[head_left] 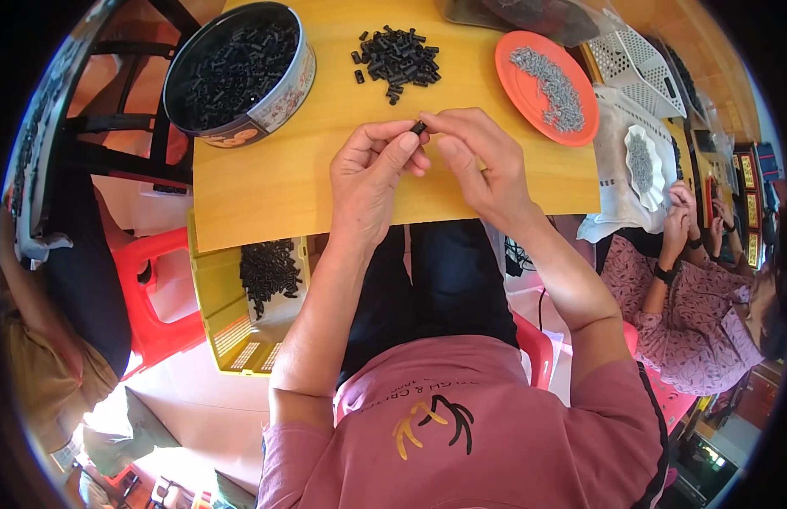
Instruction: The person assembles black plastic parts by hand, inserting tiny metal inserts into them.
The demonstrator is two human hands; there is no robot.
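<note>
I pinched a part (pixel 419 128) in my left hand (pixel 368 170); my right hand (pixel 493 161), thumb parted, held a forefinger beside it. A plate (pixel 523 103) lay near the tabletop's (pixel 274 195) right edge.

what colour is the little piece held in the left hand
The little piece is black; the head view shows it best.
</note>
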